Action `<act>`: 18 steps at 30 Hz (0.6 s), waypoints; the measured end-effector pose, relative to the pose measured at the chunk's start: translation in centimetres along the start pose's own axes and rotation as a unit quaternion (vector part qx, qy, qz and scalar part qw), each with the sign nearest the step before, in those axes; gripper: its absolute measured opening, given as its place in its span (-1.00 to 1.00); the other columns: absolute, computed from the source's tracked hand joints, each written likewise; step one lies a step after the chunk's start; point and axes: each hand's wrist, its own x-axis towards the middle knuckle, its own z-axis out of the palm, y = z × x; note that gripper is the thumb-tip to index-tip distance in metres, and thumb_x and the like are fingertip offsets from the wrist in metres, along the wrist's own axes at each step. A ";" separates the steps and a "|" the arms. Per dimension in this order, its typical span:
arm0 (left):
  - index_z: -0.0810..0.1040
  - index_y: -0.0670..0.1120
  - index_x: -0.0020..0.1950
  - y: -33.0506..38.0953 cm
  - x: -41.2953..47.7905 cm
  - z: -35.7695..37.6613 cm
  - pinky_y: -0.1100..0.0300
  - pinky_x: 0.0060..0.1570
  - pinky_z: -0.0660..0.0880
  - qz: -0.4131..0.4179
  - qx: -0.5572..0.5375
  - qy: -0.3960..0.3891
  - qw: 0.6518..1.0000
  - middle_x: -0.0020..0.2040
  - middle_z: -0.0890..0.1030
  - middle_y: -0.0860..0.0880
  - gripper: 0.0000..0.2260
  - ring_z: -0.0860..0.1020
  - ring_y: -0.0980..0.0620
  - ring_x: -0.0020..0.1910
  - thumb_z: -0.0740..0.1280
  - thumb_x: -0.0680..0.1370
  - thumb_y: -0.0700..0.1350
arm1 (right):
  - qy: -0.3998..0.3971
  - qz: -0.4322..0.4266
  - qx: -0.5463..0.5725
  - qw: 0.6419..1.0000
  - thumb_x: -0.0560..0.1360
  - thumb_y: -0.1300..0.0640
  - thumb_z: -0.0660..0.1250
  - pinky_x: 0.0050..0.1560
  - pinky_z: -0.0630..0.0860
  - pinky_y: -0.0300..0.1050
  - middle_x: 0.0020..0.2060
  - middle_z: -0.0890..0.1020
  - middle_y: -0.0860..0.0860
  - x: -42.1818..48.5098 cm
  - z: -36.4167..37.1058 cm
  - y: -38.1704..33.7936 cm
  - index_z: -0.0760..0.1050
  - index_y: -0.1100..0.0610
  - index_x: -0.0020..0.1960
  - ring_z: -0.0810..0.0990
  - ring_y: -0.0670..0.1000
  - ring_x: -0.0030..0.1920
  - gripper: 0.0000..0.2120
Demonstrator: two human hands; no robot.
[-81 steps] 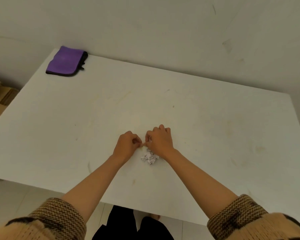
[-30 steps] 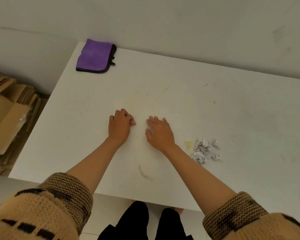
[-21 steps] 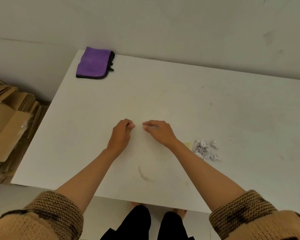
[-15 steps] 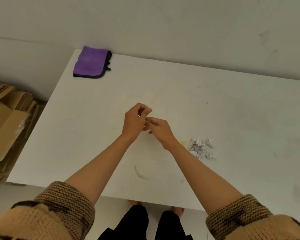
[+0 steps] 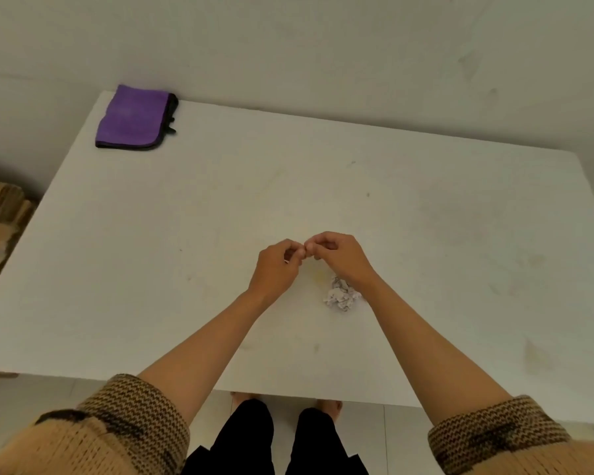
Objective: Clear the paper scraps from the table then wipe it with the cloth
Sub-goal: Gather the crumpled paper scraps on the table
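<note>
Near the middle of the counter (image 5: 151, 269), toward its front edge, the left hand (image 5: 275, 269) and right hand (image 5: 340, 257) meet fingertip to fingertip, fingers curled in a pinch — probably on a tiny scrap, though what sits between them is too small to tell. Just beside the right wrist lies a small heap of crumpled paper scraps (image 5: 342, 295), apparently gathered into one pile so they can be lifted off together. The folded purple cloth (image 5: 132, 118) waits at the far left corner, well apart — untouched, so wiping has not yet begun.
</note>
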 end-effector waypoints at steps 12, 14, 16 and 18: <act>0.64 -0.10 0.03 -1.0 -0.9 3.4 0.48 -0.20 0.36 -0.015 0.097 -0.022 0.995 -0.04 0.49 -0.04 -0.86 0.47 0.14 -0.17 0.32 0.53 -0.21 | -0.026 -0.092 -0.379 0.921 0.44 0.06 0.37 0.07 0.20 -0.08 -0.16 0.64 -0.12 -0.3 -1.2 2.7 0.56 -0.02 -0.03 0.37 -0.03 0.02 -0.88; 0.65 -0.11 0.04 -1.0 -1.2 3.3 0.41 -0.13 0.38 0.007 0.109 -0.028 0.994 -0.07 0.56 -0.07 -0.85 0.49 0.10 -0.17 0.33 0.52 -0.23 | -0.020 -0.114 -0.388 0.914 0.43 0.05 0.38 0.07 0.19 -0.10 -0.18 0.64 -0.12 -0.3 -1.2 2.8 0.57 -0.01 -0.05 0.38 -0.03 0.02 -0.90; 0.66 -0.12 0.04 -1.0 -1.3 3.0 0.29 -0.07 0.44 0.032 0.109 -0.028 0.993 -0.08 0.64 -0.08 -0.85 0.54 0.06 -0.15 0.35 0.51 -0.24 | -0.024 -0.119 -0.397 0.910 0.44 0.05 0.36 0.08 0.16 -0.12 -0.18 0.64 -0.11 -0.1 -1.3 2.7 0.59 -0.01 -0.07 0.36 -0.04 0.03 -0.91; 0.64 -0.11 0.06 -1.1 -1.2 2.6 0.32 -0.05 0.48 0.023 0.077 -0.017 0.997 -0.12 0.67 -0.01 -0.84 0.59 0.11 -0.14 0.38 0.49 -0.21 | -0.036 -0.120 -0.416 0.901 0.46 0.06 0.33 0.08 0.14 -0.13 -0.18 0.64 -0.09 0.1 -1.4 2.4 0.62 -0.01 -0.08 0.35 -0.05 0.04 -0.90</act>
